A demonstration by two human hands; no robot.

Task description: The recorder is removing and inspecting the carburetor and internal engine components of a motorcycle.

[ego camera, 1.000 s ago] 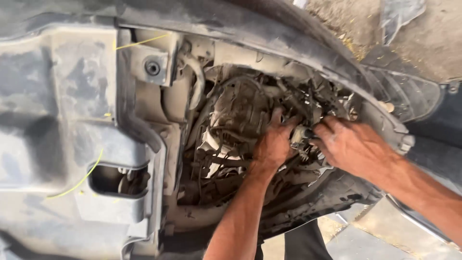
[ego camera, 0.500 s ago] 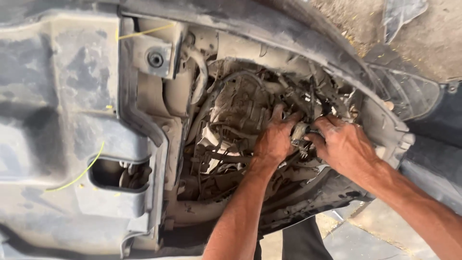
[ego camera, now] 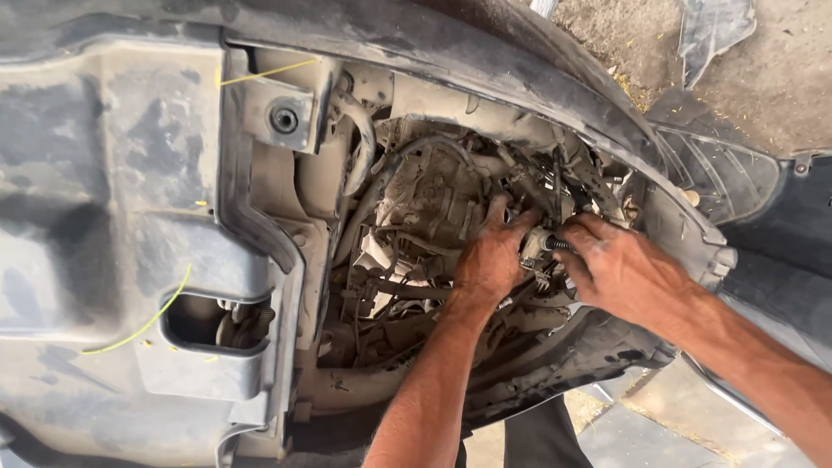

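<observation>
Both my hands reach into an opening in a dusty car underside. My left hand (ego camera: 492, 258) presses against the grimy engine parts (ego camera: 425, 208), fingers spread and pointing up beside a small light grey connector (ego camera: 535, 245). My right hand (ego camera: 626, 270) comes in from the right, its fingers curled around the dark ribbed end of that connector (ego camera: 560, 246). Wires and hoses (ego camera: 555, 178) tangle just above both hands. The fingertips of both hands are partly hidden among the parts.
A large grey plastic underbody cover (ego camera: 113, 173) fills the left side, with a rectangular cut-out (ego camera: 217, 325) and a bolt (ego camera: 283, 120). A dark wheel-arch liner (ego camera: 589, 104) curves over the opening. Dirt ground (ego camera: 763, 69) lies at the upper right.
Both hands stay on the same connector; the right hand has shifted slightly left and its fingers have tightened around it. The view has drifted a little.
</observation>
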